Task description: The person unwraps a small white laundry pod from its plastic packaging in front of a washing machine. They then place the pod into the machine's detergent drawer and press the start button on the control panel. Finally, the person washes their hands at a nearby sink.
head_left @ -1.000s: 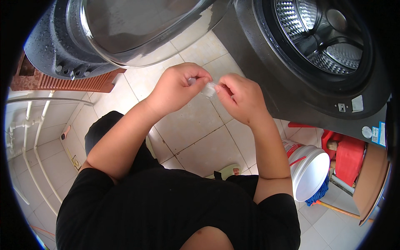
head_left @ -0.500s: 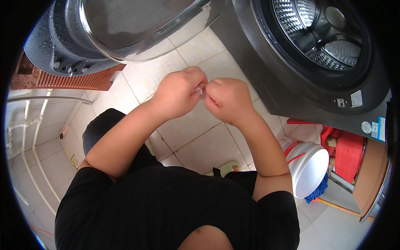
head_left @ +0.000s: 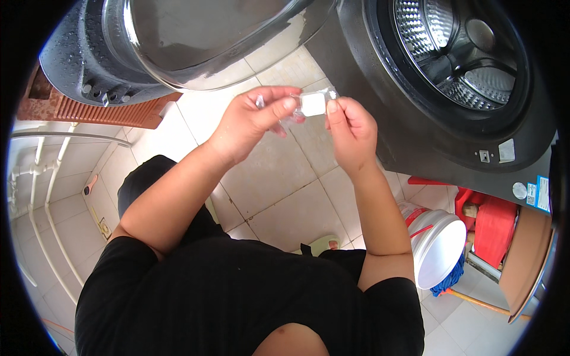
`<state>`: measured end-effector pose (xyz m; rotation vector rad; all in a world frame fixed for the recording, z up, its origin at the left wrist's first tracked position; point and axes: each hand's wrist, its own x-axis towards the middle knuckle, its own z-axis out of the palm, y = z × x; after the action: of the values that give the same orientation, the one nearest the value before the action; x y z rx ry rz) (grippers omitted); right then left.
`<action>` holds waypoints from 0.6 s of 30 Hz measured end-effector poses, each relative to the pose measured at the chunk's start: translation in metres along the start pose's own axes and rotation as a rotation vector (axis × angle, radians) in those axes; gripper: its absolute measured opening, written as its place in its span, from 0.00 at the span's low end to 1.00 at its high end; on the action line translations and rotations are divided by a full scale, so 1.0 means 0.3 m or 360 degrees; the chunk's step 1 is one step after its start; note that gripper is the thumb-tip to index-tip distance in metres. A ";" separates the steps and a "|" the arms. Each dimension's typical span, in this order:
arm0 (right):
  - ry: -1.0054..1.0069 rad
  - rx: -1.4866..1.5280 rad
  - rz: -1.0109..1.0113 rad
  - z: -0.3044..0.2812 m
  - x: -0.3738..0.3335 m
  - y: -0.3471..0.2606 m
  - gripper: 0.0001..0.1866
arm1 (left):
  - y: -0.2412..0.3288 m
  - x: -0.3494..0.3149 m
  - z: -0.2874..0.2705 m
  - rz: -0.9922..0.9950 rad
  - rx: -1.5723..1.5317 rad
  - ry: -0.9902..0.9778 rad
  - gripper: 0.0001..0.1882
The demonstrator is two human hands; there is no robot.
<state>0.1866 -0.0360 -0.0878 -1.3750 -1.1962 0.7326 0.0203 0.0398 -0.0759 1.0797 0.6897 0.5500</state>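
Note:
A small clear plastic packet (head_left: 295,113) with a white, round-cornered block (head_left: 313,104) in it is stretched between my hands, above the tiled floor. My left hand (head_left: 252,121) grips the crinkled end between thumb and fingers. Beside the block, my right hand (head_left: 353,130) pinches the other end of the packet between thumb and forefinger. Whether the packet is torn cannot be made out. Farther right is a dark front-loading washing machine (head_left: 409,139), its metal drum (head_left: 475,83) exposed; the round glass door (head_left: 202,41) hangs swung out to the left.
A reddish-brown ribbed board (head_left: 107,115) and white pipes (head_left: 53,178) are at the left. At the right stand a white bucket (head_left: 436,249), a blue mop head (head_left: 449,279), a red cloth-like item (head_left: 496,228) and a cardboard piece (head_left: 528,255).
My hands were closed together over the packet. They have moved apart and turned, so the packet and its white block now show between them.

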 end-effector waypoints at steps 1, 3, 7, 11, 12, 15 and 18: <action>0.0077 -0.0094 -0.0076 0.012 -0.003 0.001 0.10 | -0.005 -0.004 0.007 -0.0009 -0.0089 0.0005 0.14; 0.0097 -0.0149 -0.0108 0.027 -0.014 0.009 0.09 | -0.007 -0.004 0.012 -0.0013 -0.0172 0.0079 0.14; -0.0004 0.0051 0.0172 0.051 -0.022 0.018 0.08 | -0.008 0.009 -0.003 0.0063 -0.0180 0.0245 0.11; 0.0212 -0.0044 -0.0040 0.059 0.011 -0.019 0.06 | 0.000 0.009 -0.016 0.0173 0.0232 0.0276 0.08; 0.0148 -0.0139 -0.0163 0.047 0.020 -0.018 0.06 | -0.004 0.007 -0.014 0.0244 0.0428 0.0250 0.07; -0.0110 -0.0152 -0.0044 0.036 0.010 -0.025 0.06 | -0.010 -0.003 -0.001 0.0485 0.0973 0.0166 0.07; -0.0365 -0.0006 0.0337 0.025 0.003 -0.036 0.07 | -0.014 -0.010 0.003 0.0505 0.1145 0.0184 0.06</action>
<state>0.1772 -0.0341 -0.0788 -1.4648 -1.2397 1.0609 0.0193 0.0354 -0.0789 1.8621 0.8502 0.6567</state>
